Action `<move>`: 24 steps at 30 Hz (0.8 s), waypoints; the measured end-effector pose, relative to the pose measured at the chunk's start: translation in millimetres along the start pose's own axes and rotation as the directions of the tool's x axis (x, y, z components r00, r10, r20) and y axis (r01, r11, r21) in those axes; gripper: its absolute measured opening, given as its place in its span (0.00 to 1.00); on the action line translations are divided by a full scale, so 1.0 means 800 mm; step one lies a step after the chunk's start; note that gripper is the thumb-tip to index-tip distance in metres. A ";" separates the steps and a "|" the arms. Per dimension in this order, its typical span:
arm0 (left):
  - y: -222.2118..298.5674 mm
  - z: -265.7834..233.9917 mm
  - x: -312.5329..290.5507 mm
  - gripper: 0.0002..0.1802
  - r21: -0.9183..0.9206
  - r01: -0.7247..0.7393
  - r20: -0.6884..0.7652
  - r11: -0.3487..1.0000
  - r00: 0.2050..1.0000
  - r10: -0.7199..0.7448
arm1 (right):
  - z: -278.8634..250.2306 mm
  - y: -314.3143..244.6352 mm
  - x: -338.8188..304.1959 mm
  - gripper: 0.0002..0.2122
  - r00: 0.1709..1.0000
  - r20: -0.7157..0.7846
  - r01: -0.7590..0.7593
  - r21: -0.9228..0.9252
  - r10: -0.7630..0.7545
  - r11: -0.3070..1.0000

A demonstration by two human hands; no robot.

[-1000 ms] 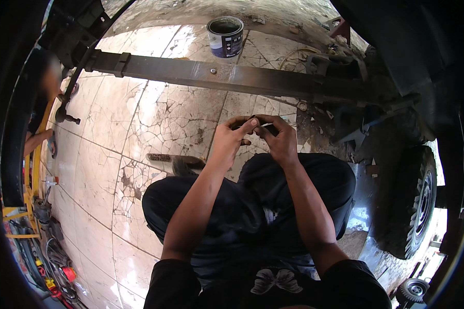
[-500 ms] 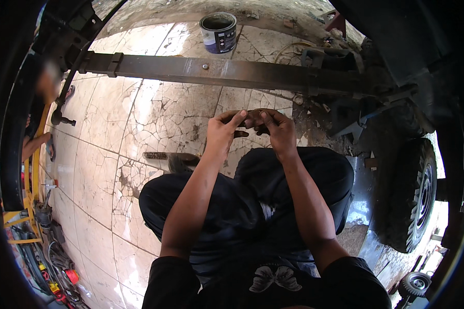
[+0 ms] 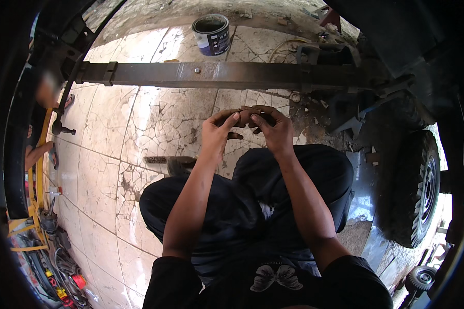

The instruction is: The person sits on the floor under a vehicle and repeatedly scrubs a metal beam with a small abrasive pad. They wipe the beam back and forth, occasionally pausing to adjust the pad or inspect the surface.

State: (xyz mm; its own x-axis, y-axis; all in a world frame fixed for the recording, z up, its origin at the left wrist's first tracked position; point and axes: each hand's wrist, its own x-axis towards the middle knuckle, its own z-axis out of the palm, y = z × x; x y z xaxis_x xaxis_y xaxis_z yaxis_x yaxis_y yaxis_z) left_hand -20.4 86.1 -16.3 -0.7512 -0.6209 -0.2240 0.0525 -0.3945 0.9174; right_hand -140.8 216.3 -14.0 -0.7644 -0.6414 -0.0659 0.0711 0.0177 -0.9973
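Note:
Between my two hands is a small, dark brown, rusty-looking piece (image 3: 246, 116), its exact kind unclear. From its left side my left hand (image 3: 217, 130) grips it, thumb on the near face and grimy fingers curled behind. My right hand (image 3: 276, 130) pinches its right side in the same way, so the fingertips of both hands nearly meet. Fingers and thumbs cover much of the piece. It is held up above the cracked tile floor (image 3: 103, 129), in front of my knees and on the near side of a long dark leaf spring (image 3: 211, 75).
A paint can (image 3: 210, 38) stands beyond the spring. Near my left knee lies a brush-like tool (image 3: 160, 160). A large tyre (image 3: 423, 190) is at right, beside a blue-grey stand (image 3: 353, 121). Yellow frame bars (image 3: 36, 206), cables and another person's foot (image 3: 52, 155) are at left.
Both hands have shifted slightly left, and the brown piece is tilted so more of its face shows. My view has moved a little.

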 end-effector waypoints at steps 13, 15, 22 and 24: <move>-0.007 -0.001 0.003 0.15 0.005 -0.040 -0.054 0.999 0.998 0.040 | 0.006 0.003 -0.002 0.09 0.993 0.030 0.120 -0.082 -0.118 0.989; -0.010 0.002 0.004 0.14 0.012 -0.027 -0.078 1.000 0.997 0.027 | 0.006 0.002 -0.003 0.08 0.988 0.016 0.157 -0.166 -0.157 0.973; -0.020 -0.003 0.007 0.13 0.215 -0.102 -0.115 0.971 0.985 0.129 | 0.010 -0.006 -0.006 0.07 0.917 0.043 0.389 -0.309 -0.396 0.868; -0.002 0.018 0.000 0.13 0.381 -0.061 -0.225 0.923 0.962 0.156 | 0.005 -0.004 -0.003 0.08 0.886 0.027 0.447 -0.316 -0.464 0.837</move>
State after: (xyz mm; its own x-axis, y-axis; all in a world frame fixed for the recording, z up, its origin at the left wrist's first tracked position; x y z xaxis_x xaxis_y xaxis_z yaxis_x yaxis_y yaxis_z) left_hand -30.0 96.5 -13.3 -0.5665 -0.8110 -0.1464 -0.1569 -0.0682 0.9853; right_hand -136.4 214.8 -10.9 -0.6929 -0.5966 0.4050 -0.4852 -0.0297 -0.8739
